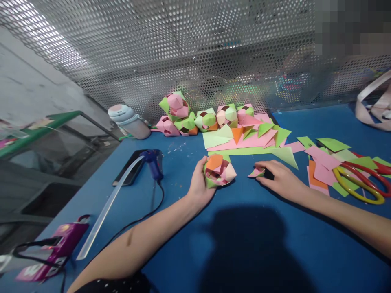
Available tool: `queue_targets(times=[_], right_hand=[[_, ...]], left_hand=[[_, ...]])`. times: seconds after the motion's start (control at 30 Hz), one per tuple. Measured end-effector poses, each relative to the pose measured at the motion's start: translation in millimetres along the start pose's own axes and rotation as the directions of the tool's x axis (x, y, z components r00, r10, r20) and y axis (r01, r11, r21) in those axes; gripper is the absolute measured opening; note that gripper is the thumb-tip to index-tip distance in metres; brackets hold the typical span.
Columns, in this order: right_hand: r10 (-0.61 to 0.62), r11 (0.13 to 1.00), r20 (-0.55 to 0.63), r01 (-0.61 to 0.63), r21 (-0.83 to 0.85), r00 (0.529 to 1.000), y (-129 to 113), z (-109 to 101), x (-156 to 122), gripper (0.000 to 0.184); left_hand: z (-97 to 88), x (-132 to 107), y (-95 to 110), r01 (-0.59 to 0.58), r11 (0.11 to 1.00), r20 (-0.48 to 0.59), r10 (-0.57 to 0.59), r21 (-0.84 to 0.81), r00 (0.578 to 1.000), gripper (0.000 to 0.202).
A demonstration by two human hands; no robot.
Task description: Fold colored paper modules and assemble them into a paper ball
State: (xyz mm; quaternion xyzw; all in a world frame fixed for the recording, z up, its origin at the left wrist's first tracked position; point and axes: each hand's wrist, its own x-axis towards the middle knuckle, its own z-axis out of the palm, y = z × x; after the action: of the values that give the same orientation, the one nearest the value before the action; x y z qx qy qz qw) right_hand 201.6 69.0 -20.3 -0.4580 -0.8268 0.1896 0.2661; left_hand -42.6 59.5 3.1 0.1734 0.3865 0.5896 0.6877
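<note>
My left hand (200,185) is closed around the side of a folded paper ball (218,170) in green, pink and orange, with an opening facing up. To its right, my right hand (279,179) pinches a small folded paper piece (257,172), pink and green, just above the blue table (183,228). Behind my hands, several finished-looking paper balls (206,119) stand in a row, one stacked on top at the left. Coloured paper sheets and triangles (247,136) lie in front of that row. A blue glue gun (152,160) with a long clear glue stick (110,207) rests left of my left hand.
Red and yellow scissors (360,183) lie among paper scraps (328,158) at the right. The glue gun's tip is on a dark phone (130,167). A bottle (130,121), a purple power strip (58,252), a pale strap (371,108) and a perforated metal screen (195,57) surround the work area.
</note>
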Motion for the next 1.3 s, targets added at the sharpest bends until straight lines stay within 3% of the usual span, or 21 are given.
queue_targets(times=[0.17,0.33,0.47,0.57,0.67,0.77,0.87,0.93,1.03,1.17,1.3], right_hand=[[-0.034,0.994,0.001,0.033,0.102,0.999,-2,-1,3,0.017],[0.149,0.958,0.136,-0.177,0.224,0.979,-17,-15,6,0.026],[0.173,0.967,0.282,-0.217,0.133,0.944,-21,-21,15,0.031],[0.169,0.98,0.275,-0.191,0.056,0.947,-17,-20,24,0.034],[0.137,0.991,0.173,-0.137,-0.016,0.975,-13,-24,27,0.038],[-0.035,0.995,0.164,0.05,-0.083,0.986,-12,-34,24,0.038],[-0.21,0.967,0.315,0.244,-0.074,0.925,-12,-40,21,0.045],[-0.253,0.953,0.397,0.297,-0.053,0.882,-10,-38,22,0.047],[-0.27,0.95,0.422,0.31,-0.028,0.865,-9,-32,24,0.04],[-0.271,0.955,0.37,0.297,-0.014,0.889,-9,-26,22,0.028],[-0.235,0.969,0.296,0.249,-0.008,0.926,-12,-24,15,0.027]], left_hand=[[0.4,0,-1,-0.014,1.0,0.023,0.014,0.011,1.0,0.032],[1.4,0,1,-0.043,0.999,0.016,0.043,0.012,0.999,0.028],[1.6,0,0,-0.045,0.999,0.008,0.045,0.0,0.999,0.027],[1.5,-1,-1,-0.045,0.999,0.023,0.045,0.004,0.999,0.029],[2.2,-2,0,-0.027,1.0,0.057,0.027,0.01,0.998,0.031],[3.4,-3,0,-0.014,1.0,0.056,0.013,0.016,0.998,0.031],[4.6,-3,0,-0.032,0.999,0.037,0.031,0.013,0.999,0.028],[4.8,-3,0,-0.043,0.999,0.025,0.043,0.01,0.999,0.028],[4.2,-3,-1,-0.037,0.999,0.03,0.037,0.004,0.999,0.029],[3.2,-3,-1,-0.075,0.997,0.046,0.075,0.0,0.996,0.027],[3.6,-4,0,-0.096,0.995,0.021,0.096,0.009,0.995,0.026]])
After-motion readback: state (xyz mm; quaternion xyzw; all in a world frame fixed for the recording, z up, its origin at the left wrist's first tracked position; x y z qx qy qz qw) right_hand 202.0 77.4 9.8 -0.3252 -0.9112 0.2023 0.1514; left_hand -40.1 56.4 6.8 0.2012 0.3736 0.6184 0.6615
